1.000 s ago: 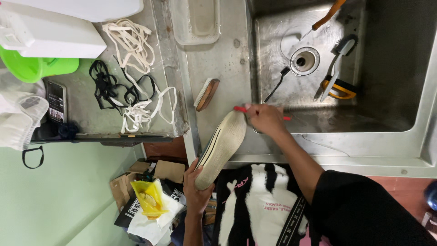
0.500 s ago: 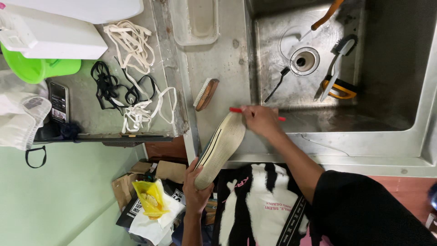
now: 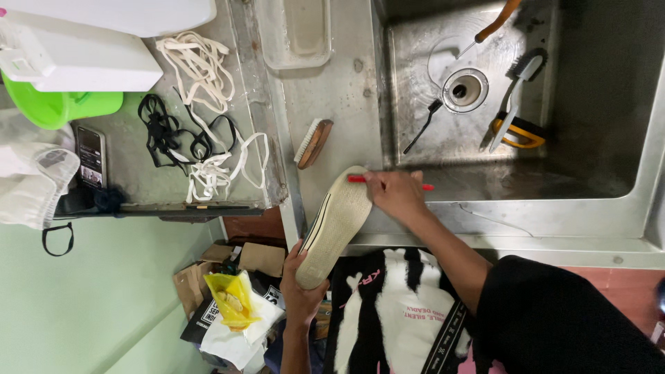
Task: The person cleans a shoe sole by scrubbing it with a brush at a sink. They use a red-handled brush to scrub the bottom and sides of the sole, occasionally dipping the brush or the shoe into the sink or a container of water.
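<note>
Left hand (image 3: 303, 291) grips shoe (image 3: 334, 225) at its heel, sole up, over sink (image 3: 443, 208) edge. Right hand (image 3: 396, 194) closed on red brush (image 3: 357, 179), bristles at the toe.

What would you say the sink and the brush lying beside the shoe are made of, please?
Sink: apparently stainless steel, grey and dull-shiny, with wet reflections around the drain. Brush on the counter: the back looks like brown wood, with pale bristles, natural or plastic, I cannot tell.
</note>
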